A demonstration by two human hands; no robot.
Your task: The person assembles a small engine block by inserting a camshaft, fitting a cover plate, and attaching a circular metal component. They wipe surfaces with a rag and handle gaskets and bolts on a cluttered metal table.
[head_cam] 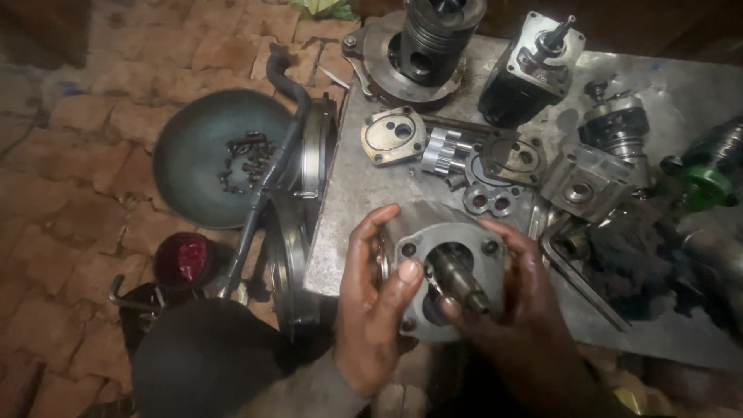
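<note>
Both of my hands hold a grey metal pump housing [441,232] with bolt holes at its corners, at the near edge of a metal tabletop [348,193]. My left hand [375,310] wraps its left side, thumb pressed on the front face. My right hand [518,302] grips the right side, its fingers at a steel shaft [458,280] that sticks out of the housing's bore.
On the tabletop lie a flat end plate [393,135], a steel gear [445,151], a gasket plate [511,159], a square block [582,179], a black pump body [530,70], a large piston assembly [422,46] and a hex key [576,275]. A round pan with bolts [220,159] rests on the brick floor.
</note>
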